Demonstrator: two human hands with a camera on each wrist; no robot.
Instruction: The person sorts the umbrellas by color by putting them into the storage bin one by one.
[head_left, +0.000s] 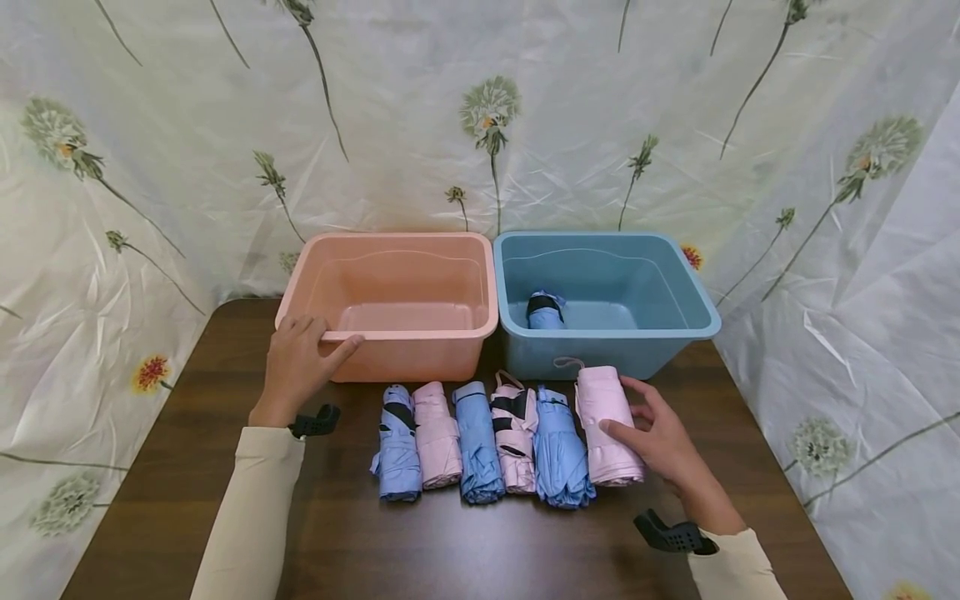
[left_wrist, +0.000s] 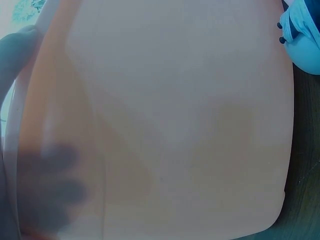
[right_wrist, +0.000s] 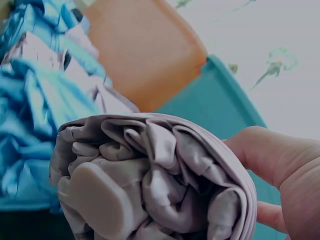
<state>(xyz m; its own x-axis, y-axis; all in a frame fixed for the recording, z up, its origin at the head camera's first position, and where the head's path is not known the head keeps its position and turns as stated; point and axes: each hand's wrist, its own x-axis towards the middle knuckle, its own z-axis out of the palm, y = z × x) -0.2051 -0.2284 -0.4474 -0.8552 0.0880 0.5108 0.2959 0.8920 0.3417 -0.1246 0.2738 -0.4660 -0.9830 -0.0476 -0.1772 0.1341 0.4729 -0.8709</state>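
Observation:
In the head view my right hand [head_left: 663, 437] grips a rolled pink folding umbrella [head_left: 606, 425] at the right end of a row, thumb on its near face and fingers round its right side. The right wrist view looks onto the gathered end of this umbrella [right_wrist: 150, 175], where a pale handle tip shows. My left hand [head_left: 296, 367] holds the front left rim of the orange bin [head_left: 408, 358], thumb along the outside; its fingers show as dark shadows through the wall in the left wrist view. A blue umbrella [head_left: 545, 310] leans inside the blue bin [head_left: 577, 354].
Left of the held umbrella lie more folded umbrellas side by side: blue [head_left: 562, 454], pink with black patches [head_left: 514, 442], blue [head_left: 478, 446], pink [head_left: 437, 437] and blue [head_left: 399, 446]. Both bins stand against a flowered curtain [head_left: 405, 125] at the back of the dark wooden table [head_left: 450, 558].

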